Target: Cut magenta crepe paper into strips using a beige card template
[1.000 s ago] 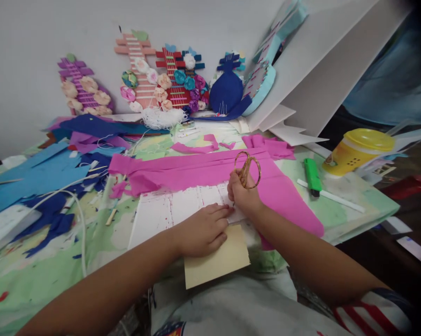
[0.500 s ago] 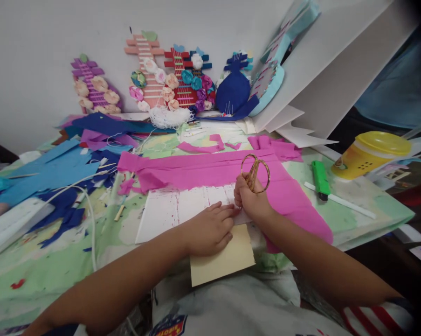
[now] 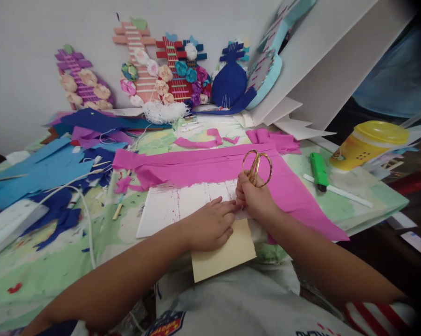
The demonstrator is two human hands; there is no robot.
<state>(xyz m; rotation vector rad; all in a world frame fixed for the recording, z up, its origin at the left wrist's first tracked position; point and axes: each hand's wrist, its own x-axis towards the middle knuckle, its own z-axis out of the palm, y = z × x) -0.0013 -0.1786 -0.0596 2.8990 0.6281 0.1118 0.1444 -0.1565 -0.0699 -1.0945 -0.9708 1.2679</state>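
My right hand (image 3: 255, 195) is closed around a small pair of gold scissors (image 3: 256, 167), handles up; its blades are hidden in the fist and point down toward the white board. Flat on a white board (image 3: 168, 205) and a pale yellow card (image 3: 224, 254) lies my left hand (image 3: 212, 224), fingers stretched out, their tips almost touching the right hand. Dark pinkish lines and specks mark the white board. Behind it and to the right spreads bright pink crepe paper (image 3: 189, 167), partly under the right forearm.
Decorated paper instruments (image 3: 175, 70) lean on the wall. At right stand a yellow cup (image 3: 369, 144), a green lighter (image 3: 319, 171) and a white stick (image 3: 350, 193). Blue paper scraps (image 3: 52, 170), a white power strip (image 3: 16, 224) and its cable are at left. White thread (image 3: 164, 112) lies behind.
The right hand and scissors have shifted slightly, and the handle loops have spread a little and turned. The pink paper's right corner reaches further right. The view has moved a bit.
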